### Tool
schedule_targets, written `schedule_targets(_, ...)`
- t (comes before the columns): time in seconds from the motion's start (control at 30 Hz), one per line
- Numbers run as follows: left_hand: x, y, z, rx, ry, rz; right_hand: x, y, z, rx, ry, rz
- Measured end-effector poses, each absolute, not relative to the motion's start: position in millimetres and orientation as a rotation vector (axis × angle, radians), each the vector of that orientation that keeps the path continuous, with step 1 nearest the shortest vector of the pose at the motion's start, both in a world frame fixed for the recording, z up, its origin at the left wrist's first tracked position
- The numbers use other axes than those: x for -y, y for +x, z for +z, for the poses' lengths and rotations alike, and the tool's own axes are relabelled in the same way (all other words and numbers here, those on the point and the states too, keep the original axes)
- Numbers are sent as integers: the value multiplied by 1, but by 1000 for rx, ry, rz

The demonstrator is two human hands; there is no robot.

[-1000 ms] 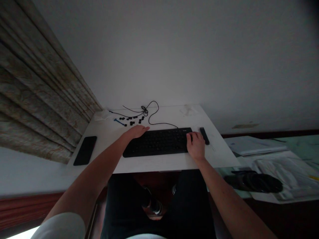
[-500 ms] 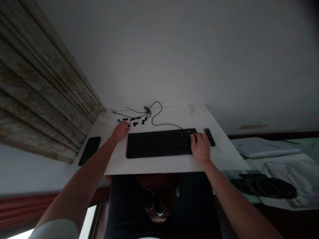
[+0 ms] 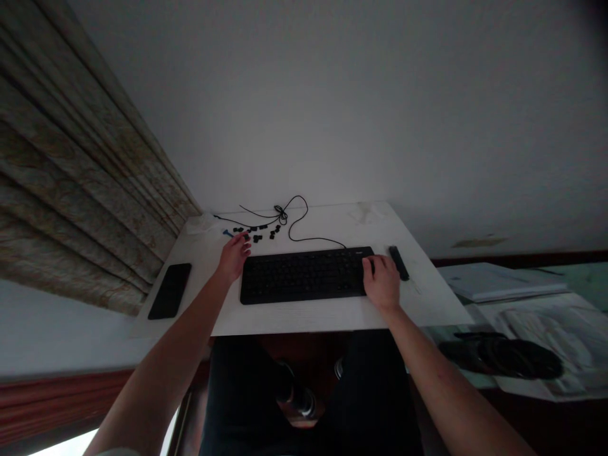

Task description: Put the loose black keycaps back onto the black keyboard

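A black keyboard (image 3: 304, 275) lies on the white table, with its cable (image 3: 299, 218) looping behind it. My right hand (image 3: 382, 278) grips the keyboard's right end, thumb on top near the upper corner. Off the keyboard's upper left corner, my left hand (image 3: 234, 256) has its fingers bent together, and a small black keycap shows at the fingertips. Several loose black keycaps (image 3: 257, 239) are scattered just beyond that hand. A small blue piece (image 3: 227, 233), its kind unclear, lies beside them, partly behind my fingers.
A black phone (image 3: 170, 290) lies at the table's left edge. Right of the keyboard is a slim dark object (image 3: 399, 263). Curtains (image 3: 95, 158) hang at the left, and a wall stands behind the table. A lower surface at the right holds a black bag-like item (image 3: 503, 356).
My left hand has drawn back from among the keycaps and turned, with a keycap at its fingertips. My right hand stays on the keyboard.
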State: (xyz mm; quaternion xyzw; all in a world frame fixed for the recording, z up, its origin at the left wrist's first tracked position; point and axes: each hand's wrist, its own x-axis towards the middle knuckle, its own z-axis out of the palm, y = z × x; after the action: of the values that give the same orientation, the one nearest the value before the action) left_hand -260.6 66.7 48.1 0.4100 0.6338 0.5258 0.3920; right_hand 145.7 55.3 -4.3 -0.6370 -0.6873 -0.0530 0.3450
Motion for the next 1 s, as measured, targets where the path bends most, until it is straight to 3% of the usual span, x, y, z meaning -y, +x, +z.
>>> schedule_targets(0.37, 26, -164, 74, -811, 480, 1505, -49, 141, 0, 1736, -1666, -154)
schedule_targets(0.7, 56, -133, 80, -712, 433, 1464, -29, 125, 17, 1614, -1480, -21)
schedule_targets(0.8, 59, -127, 78, -724, 445, 1451, -5, 93, 32, 1501, -1370, 290)
schedule_targets(1.0, 70, -118, 64, -1012, 817, 1471, 57, 20, 64, 1151, -1149, 1367)
